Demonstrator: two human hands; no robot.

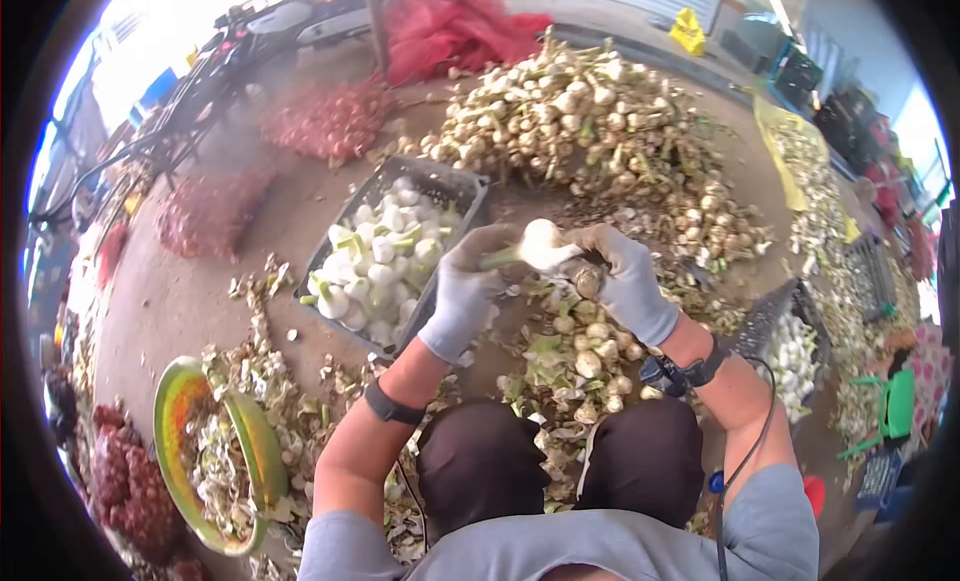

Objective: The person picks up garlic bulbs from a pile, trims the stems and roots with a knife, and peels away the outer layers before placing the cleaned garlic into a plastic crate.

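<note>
A round white onion [541, 243] with a pale green stem is held up between my two gloved hands. My left hand [474, 281] is closed around the stem end. The fingers of my right hand [622, 279] are bent against the onion's other side, partly hidden by the glove, with brownish loose skin beneath them. Left of my hands stands a grey plastic crate [428, 181] holding many smooth white onions [378, 259]. Below my right hand, unpeeled onions [590, 361] lie among dry skins in front of my knees.
A large heap of unpeeled onions [590, 111] lies ahead. At lower left, a green-yellow basin [262, 451] leans amid papery skins. Reddish mesh sacks [330, 121] lie at left. On the right are another crate of white onions [795, 356] and a green stool [897, 406].
</note>
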